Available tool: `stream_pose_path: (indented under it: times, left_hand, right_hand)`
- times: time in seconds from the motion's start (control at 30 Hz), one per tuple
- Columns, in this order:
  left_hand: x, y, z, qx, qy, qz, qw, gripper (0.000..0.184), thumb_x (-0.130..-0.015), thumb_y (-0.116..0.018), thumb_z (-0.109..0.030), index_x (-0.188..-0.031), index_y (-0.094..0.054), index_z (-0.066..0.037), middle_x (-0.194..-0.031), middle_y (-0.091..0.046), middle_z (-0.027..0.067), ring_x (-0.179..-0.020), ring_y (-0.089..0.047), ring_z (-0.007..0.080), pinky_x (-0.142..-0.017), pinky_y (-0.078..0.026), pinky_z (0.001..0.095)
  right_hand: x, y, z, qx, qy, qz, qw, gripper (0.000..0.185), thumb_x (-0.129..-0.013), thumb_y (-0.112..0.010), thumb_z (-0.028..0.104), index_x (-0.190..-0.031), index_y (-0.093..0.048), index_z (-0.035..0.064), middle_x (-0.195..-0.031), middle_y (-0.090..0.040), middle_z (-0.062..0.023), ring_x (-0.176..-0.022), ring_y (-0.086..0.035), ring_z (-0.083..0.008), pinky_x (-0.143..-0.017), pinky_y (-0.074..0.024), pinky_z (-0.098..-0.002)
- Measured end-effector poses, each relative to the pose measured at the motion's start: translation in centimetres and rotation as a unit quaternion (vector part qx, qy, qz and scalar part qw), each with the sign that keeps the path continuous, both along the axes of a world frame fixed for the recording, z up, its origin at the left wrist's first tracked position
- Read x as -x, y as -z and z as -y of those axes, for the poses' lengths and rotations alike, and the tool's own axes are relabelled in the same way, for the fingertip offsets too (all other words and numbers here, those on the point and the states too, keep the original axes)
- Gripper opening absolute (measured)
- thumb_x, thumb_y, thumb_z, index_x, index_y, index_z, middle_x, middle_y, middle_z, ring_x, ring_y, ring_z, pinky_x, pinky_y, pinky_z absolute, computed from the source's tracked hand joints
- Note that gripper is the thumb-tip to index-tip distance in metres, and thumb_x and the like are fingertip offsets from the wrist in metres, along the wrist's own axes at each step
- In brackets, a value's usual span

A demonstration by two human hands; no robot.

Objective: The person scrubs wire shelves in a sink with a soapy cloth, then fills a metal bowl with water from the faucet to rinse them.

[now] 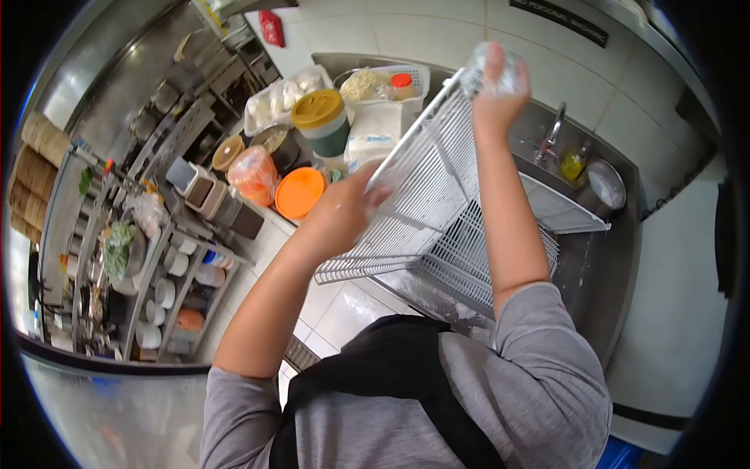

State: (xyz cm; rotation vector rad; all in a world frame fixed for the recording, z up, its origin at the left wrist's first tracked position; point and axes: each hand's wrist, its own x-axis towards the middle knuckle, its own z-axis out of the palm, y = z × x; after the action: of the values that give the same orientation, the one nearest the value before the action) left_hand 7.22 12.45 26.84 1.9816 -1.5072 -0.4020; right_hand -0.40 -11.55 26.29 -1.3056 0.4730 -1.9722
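Observation:
A white wire rack point(422, 184) is tilted up in front of me over the sink's edge. My left hand point(351, 207) is closed round its left edge, slightly blurred. At the rack's top corner, my right hand point(504, 90) grips a pale, wet-looking scrubbing wad point(474, 74) and presses it to the frame. Whether the wad is a cloth or a sponge I cannot tell. More white wire racks point(488, 242) lie in the steel sink point(590, 270) beneath my right forearm.
A faucet point(553, 137), a bottle of yellow liquid point(574, 162) and a round metal bowl point(606, 184) are at the sink's back right. Left of the rack stand an orange-lidded tub point(300, 193), a yellow-lidded container point(320, 117) and baskets. Shelving point(168, 270) with dishes is farther left.

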Motion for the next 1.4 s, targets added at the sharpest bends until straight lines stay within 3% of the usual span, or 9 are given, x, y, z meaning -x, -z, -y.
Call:
stream_pose_path:
  times: [0.1,0.3,0.43,0.6,0.83,1.03,1.17,1.37,1.4]
  left_hand:
    - [1.9,-0.1,1.0,0.007,-0.020,0.015,1.000,0.026,-0.088,-0.050,-0.017,-0.108,-0.051,-0.001,-0.078,-0.058,0.0274,-0.077,-0.056,0.0440,-0.067,-0.043,0.0461]
    - [1.8,0.4,1.3,0.001,0.050,-0.008,0.999,0.027,-0.089,-0.050,-0.017,-0.111,-0.051,-0.002,-0.082,-0.059,0.0268,-0.080,-0.057,0.0418,-0.070,-0.045,0.0426]
    - [0.2,0.7,1.6,-0.057,0.042,-0.161,0.984,0.043,-0.094,-0.047,-0.026,-0.131,-0.041,-0.005,-0.113,-0.056,0.0119,-0.103,-0.050,0.0158,-0.090,-0.038,0.0298]
    - [-1.5,3.3,1.5,-0.037,0.062,-0.163,0.984,0.047,-0.094,-0.045,-0.022,-0.135,-0.033,-0.003,-0.127,-0.049,0.0165,-0.116,-0.045,0.0203,-0.099,-0.032,0.0312]
    - [-1.5,5.0,0.8,-0.002,0.088,-0.334,0.938,0.058,-0.094,-0.041,-0.013,-0.141,-0.011,0.001,-0.146,-0.021,0.0108,-0.131,-0.030,0.0257,-0.104,-0.031,0.0399]
    - [0.2,4.8,1.2,-0.007,0.086,-0.339,0.937,0.057,-0.091,-0.040,-0.004,-0.140,-0.012,0.002,-0.148,-0.015,0.0105,-0.130,-0.030,0.0309,-0.103,-0.032,0.0440]
    - [1.3,5.1,1.1,0.018,0.064,-0.331,0.941,0.058,-0.088,-0.037,0.001,-0.141,-0.012,0.001,-0.147,-0.017,0.0109,-0.129,-0.032,0.0322,-0.104,-0.031,0.0451]
    - [0.7,6.1,0.2,0.056,0.035,-0.387,0.920,0.057,-0.087,-0.036,0.009,-0.140,-0.021,-0.004,-0.145,-0.023,0.0117,-0.129,-0.031,0.0345,-0.104,-0.030,0.0489]
    - [0.6,6.0,0.0,0.055,0.010,-0.404,0.913,0.057,-0.087,-0.037,0.008,-0.140,-0.022,-0.005,-0.145,-0.022,0.0112,-0.129,-0.032,0.0348,-0.104,-0.030,0.0491]
  right_hand:
    - [0.9,4.1,1.2,0.112,0.202,-0.012,0.973,0.026,-0.087,-0.059,0.021,-0.098,-0.051,-0.0002,-0.084,-0.057,-0.0085,-0.073,-0.055,-0.0173,-0.064,-0.0453,-0.0294]
    - [1.3,10.3,2.1,-0.132,0.034,0.025,0.990,0.032,-0.090,-0.052,0.015,-0.114,-0.039,0.0004,-0.097,-0.053,-0.0114,-0.086,-0.054,-0.0218,-0.081,-0.0440,-0.0337]
    - [-1.8,9.4,-4.1,0.035,0.004,-0.058,0.998,0.049,-0.088,-0.049,0.009,-0.131,-0.028,-0.0042,-0.129,-0.036,-0.0191,-0.122,-0.037,-0.0288,-0.104,-0.0276,-0.0368]
    - [-3.8,15.7,-7.6,0.329,0.023,-0.108,0.938,0.049,-0.079,-0.060,0.017,-0.121,-0.038,0.0031,-0.119,-0.043,-0.0229,-0.109,-0.047,-0.0387,-0.095,-0.0371,-0.0466]
    - [-3.9,9.6,0.3,0.150,0.108,-0.111,0.977,0.027,-0.076,-0.059,0.004,-0.101,-0.051,0.0022,-0.093,-0.052,-0.0201,-0.085,-0.052,-0.0364,-0.073,-0.0436,-0.0427]
    - [-6.0,29.6,6.4,-0.192,0.246,-0.177,0.933,0.016,-0.081,-0.054,0.007,-0.095,-0.051,0.0000,-0.083,-0.053,-0.0196,-0.076,-0.051,-0.0385,-0.068,-0.0410,-0.0456]
    - [-2.8,18.3,0.3,-0.101,0.132,-0.137,0.976,0.023,-0.082,-0.055,0.012,-0.101,-0.045,0.0009,-0.094,-0.050,-0.0173,-0.089,-0.049,-0.0328,-0.082,-0.0382,-0.0423]
    - [-4.9,35.7,10.3,-0.113,0.298,-0.125,0.939,0.030,-0.079,-0.055,0.015,-0.105,-0.051,0.0013,-0.094,-0.056,-0.0157,-0.083,-0.055,-0.0280,-0.073,-0.0430,-0.0355]
    - [-3.3,37.0,12.8,-0.224,0.094,-0.243,0.939,0.012,-0.076,-0.054,0.016,-0.084,-0.057,0.0078,-0.081,-0.054,-0.0094,-0.084,-0.054,-0.0263,-0.072,-0.0433,-0.0333]
